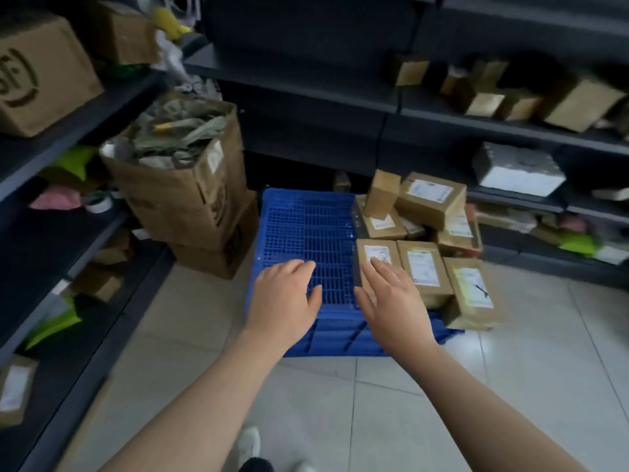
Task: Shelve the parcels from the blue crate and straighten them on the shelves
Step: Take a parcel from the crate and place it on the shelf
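A blue slatted crate (306, 240) stands on the tiled floor between the shelves. Its left half is bare; its right half holds several brown cardboard parcels with white labels, such as one at the near middle (423, 270) and a stacked one further back (430, 195). My left hand (284, 301) hovers flat over the crate's near left part, fingers apart, holding nothing. My right hand (391, 298) reaches over the nearest labelled parcel (376, 253), fingers spread, fingertips at its label; no grip shows.
Dark shelves run along the left (61, 233) and the back right (510, 131), with boxes and bags on them. Stacked brown cartons (190, 206), the top one full of paper scraps, stand left of the crate. A white foam box (517, 172) sits on a right shelf.
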The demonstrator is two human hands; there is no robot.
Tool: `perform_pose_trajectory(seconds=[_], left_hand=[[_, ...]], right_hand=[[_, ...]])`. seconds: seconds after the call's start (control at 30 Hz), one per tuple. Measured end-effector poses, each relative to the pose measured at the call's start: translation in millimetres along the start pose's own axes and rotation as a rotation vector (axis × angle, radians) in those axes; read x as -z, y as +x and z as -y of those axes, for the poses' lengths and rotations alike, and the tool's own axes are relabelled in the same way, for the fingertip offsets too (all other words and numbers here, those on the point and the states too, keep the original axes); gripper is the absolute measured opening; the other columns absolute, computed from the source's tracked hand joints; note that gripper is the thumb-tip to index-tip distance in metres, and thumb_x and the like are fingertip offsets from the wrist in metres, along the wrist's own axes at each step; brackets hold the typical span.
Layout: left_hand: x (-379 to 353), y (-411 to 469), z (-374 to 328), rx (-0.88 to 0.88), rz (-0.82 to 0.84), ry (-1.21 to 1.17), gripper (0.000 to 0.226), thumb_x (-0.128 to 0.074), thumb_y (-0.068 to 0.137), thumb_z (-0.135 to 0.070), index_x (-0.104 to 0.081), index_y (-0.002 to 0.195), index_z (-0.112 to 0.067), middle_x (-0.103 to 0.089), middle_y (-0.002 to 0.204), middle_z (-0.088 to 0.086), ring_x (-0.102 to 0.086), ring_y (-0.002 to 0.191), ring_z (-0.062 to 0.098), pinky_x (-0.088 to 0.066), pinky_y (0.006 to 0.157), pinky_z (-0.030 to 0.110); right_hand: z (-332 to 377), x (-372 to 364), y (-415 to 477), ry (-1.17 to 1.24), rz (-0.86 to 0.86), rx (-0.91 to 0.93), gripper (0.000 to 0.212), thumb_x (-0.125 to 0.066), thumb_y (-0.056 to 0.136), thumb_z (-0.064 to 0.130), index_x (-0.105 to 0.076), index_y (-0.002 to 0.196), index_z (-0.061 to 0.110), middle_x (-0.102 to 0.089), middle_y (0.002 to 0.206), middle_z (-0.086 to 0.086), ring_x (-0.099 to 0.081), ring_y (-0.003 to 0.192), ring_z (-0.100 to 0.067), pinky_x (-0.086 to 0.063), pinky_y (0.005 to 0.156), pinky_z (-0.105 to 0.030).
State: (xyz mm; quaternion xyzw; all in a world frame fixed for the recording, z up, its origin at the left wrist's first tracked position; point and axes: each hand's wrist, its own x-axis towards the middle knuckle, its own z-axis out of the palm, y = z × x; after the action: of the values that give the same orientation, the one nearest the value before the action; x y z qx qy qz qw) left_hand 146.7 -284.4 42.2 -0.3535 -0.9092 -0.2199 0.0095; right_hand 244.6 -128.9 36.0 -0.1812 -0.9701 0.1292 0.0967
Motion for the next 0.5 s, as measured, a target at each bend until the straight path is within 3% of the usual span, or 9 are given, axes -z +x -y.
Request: perform_pose_trajectory(seconds=[0.17,0.5], left_hand=[[-57,50,-36,-0.036,0.165,-0.02,0.048,-0.044,0.096,-0.038,-0.043,0.14,-0.019,-0.051,0.137,-0.003,-0.048,0.123,0.02,-0.037,0.104,0.035],[-171,155,-35,0.025,0.425,0.006,0.051,-0.042,0.097,-0.04,-0.038,0.142,-0.016,-0.045,0.142,0.002,-0.044,0.127,0.022,-0.04,0.102,0.037]], right_hand=[[-74,-5,8,0.039,0.068,-0.211,0.049,-0.047,0.097,0.032,-0.04,0.142,0.013,-0.041,0.146,-0.005,-0.034,0.136,-0.022,-0.023,0.112,-0.032],[-171,-61,83,0.133,0.194,-0.478,0.048,-0.043,0.099,0.035,-0.037,0.142,0.016,-0.039,0.147,-0.002,-0.034,0.135,-0.019,-0.029,0.108,-0.028]])
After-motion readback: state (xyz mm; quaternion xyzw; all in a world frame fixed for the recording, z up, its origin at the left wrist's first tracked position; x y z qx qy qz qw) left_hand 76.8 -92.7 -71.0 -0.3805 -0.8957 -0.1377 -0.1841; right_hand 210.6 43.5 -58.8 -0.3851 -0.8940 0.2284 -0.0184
